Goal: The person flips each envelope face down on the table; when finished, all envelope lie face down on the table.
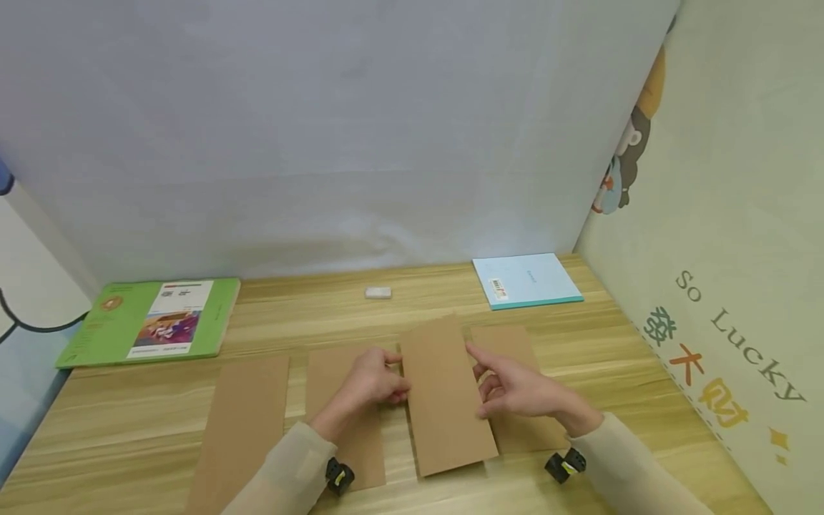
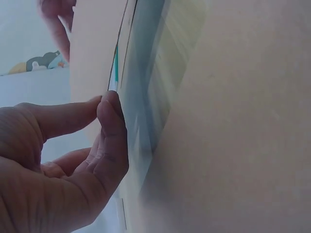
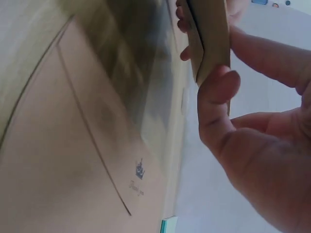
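Observation:
Both hands hold a brown kraft envelope (image 1: 444, 400) slightly raised over the table, its near end tilted toward me. My left hand (image 1: 370, 379) pinches its left edge between thumb and fingertips. At the opposite edge, my right hand (image 1: 521, 386) grips it with the thumb on the near side. Flat on the table, another brown envelope (image 1: 508, 350) lies partly under the right hand. In the right wrist view, a lying envelope (image 3: 87, 136) shows a flap line and a small dark crown print. Two more brown pieces, one far left (image 1: 244, 408) and one beneath the left forearm (image 1: 354, 454), lie side by side.
A green book (image 1: 225, 307) lies at the back left of the wooden table. Near the back edge is a small whitish block (image 1: 378, 292), with a light blue notebook (image 1: 531, 279) to its right. A grey curtain (image 1: 322, 143) hangs behind; a printed wall covering (image 1: 740, 250) borders the right.

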Motion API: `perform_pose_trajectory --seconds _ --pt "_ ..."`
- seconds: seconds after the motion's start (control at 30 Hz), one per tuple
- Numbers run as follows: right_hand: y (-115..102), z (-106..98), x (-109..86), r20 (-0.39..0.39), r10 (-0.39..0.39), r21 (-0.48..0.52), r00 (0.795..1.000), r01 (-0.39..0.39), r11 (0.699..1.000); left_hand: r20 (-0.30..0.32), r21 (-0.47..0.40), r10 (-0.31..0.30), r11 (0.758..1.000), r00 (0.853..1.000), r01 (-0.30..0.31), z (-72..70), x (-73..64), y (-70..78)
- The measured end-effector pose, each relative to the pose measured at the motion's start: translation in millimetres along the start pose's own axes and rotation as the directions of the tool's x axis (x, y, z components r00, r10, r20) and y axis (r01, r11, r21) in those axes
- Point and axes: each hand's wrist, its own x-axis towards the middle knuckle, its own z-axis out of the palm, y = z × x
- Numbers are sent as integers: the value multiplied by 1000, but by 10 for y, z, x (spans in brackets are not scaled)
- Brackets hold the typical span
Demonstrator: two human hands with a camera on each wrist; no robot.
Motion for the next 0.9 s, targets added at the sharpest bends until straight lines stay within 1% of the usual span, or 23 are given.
perform_pose_trajectory --seconds 0.1,0.2,0.4,0.67,0.8,0.87,0.9 --pt "25 38 35 -16 7 -65 1000 -8 998 -15 27 35 999 999 -35 -3 -1 -41" --pt "61 76 63 -36 30 -134 999 -35 990 -20 43 53 998 998 -52 -6 -2 -78" --pt "92 122 131 -58 72 -255 996 -85 963 -37 80 40 996 999 -37 13 17 -102" --pt "117 176 214 -80 154 -311 985 -172 935 -58 154 84 985 995 -74 46 24 -120" --pt "121 198 239 -98 182 -338 978 -205 919 -73 193 91 978 993 -76 52 16 -112" --pt "121 205 250 -111 193 -356 975 -220 908 -79 205 85 976 993 -67 58 12 -110" --pt "119 207 258 -122 196 -375 973 -228 899 -83 207 80 976 993 -61 60 9 -106"
